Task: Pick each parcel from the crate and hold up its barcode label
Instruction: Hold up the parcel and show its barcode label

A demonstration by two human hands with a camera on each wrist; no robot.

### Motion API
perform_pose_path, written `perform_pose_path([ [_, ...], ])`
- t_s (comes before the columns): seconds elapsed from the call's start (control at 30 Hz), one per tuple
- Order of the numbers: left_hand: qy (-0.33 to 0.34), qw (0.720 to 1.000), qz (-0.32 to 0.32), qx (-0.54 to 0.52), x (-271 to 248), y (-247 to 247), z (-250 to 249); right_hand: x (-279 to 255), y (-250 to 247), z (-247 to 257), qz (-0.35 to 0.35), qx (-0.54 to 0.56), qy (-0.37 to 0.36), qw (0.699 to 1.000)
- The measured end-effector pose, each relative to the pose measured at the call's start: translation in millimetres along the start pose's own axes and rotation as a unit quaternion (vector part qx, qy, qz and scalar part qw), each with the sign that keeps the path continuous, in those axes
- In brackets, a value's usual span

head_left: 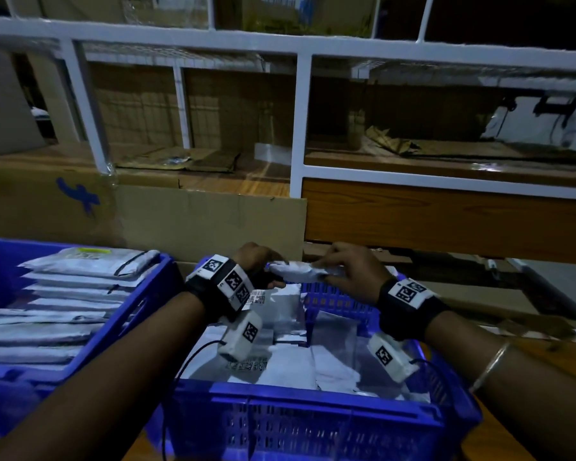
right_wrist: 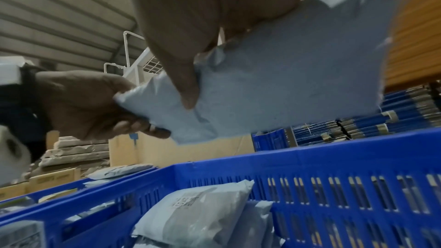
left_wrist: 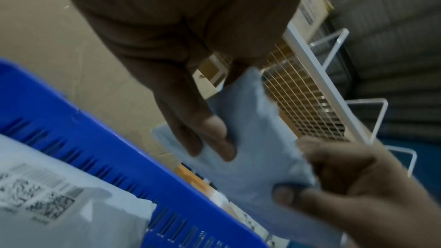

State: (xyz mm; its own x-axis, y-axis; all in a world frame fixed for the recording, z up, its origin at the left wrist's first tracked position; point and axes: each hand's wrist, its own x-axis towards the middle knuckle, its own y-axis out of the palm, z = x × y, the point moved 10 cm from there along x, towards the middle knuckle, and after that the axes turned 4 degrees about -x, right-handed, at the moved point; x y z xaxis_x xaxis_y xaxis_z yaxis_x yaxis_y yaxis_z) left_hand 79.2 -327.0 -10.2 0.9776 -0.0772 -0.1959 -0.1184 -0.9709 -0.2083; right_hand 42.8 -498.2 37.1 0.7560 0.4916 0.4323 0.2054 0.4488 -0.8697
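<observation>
A grey plastic parcel point(head_left: 296, 272) is held in the air over the far edge of the middle blue crate point(head_left: 313, 399). My left hand point(head_left: 271, 266) grips its left end, and my right hand point(head_left: 326, 272) pinches its right end. In the left wrist view my left fingers point(left_wrist: 210, 135) lie on the parcel point(left_wrist: 253, 139), and my right hand point(left_wrist: 334, 186) pinches its corner. In the right wrist view my right thumb point(right_wrist: 188, 91) presses on the parcel point(right_wrist: 286, 82) while my left hand point(right_wrist: 95, 105) clasps its end. No barcode shows on the faces I see.
Several more grey parcels point(head_left: 286, 327) lie in the middle crate, some with labels up. A second blue crate point(head_left: 140, 311) on the left holds a stack of parcels. Cardboard sheets point(head_left: 213, 221) and a white metal rack point(head_left: 300, 128) stand right behind the crates.
</observation>
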Motion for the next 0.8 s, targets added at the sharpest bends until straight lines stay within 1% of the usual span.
perform_pose_path([
  [0.1, 0.007, 1.0, -0.019, -0.013, -4, -9, 2, -1, 10, 0, 0.014, 0.002, -0.002, 1.0],
  [0.17, 0.013, 0.999, -0.041, 0.014, -2, -16, 3, -1, 13, 0, 0.02, 0.01, -0.004, 1.0],
  [0.23, 0.022, 0.997, -0.056, 0.042, -2, -22, 4, -3, 14, 1, 0.018, 0.019, -0.013, 1.0],
  [0.3, 0.023, 0.996, -0.07, 0.046, 0, -30, 6, -5, 13, 2, 0.013, 0.033, -0.025, 0.999],
  [0.37, 0.026, 0.995, -0.089, 0.042, 2, -37, 10, -6, 10, -3, -0.001, 0.053, -0.021, 0.998],
  [0.43, 0.026, 0.994, -0.1, 0.02, 4, -42, 13, -6, 9, -18, -0.015, 0.094, 0.02, 0.995],
  [0.5, 0.041, 0.992, -0.119, -0.005, 8, -48, 16, -7, 8, -33, -0.031, 0.127, 0.063, 0.989],
  [0.57, 0.069, 0.99, -0.121, 0.003, 27, -57, 28, -8, 7, -47, -0.043, 0.134, 0.104, 0.984],
  [0.6, 0.076, 0.99, -0.12, 0.01, 28, -58, 30, -8, 9, -55, -0.045, 0.144, 0.129, 0.98],
  [0.7, 0.099, 0.988, -0.121, -0.009, -4, -49, 12, -7, 18, -75, -0.041, 0.188, 0.176, 0.965],
  [0.8, 0.123, 0.984, -0.127, -0.023, -13, -44, 11, -8, 35, -93, -0.04, 0.216, 0.215, 0.951],
])
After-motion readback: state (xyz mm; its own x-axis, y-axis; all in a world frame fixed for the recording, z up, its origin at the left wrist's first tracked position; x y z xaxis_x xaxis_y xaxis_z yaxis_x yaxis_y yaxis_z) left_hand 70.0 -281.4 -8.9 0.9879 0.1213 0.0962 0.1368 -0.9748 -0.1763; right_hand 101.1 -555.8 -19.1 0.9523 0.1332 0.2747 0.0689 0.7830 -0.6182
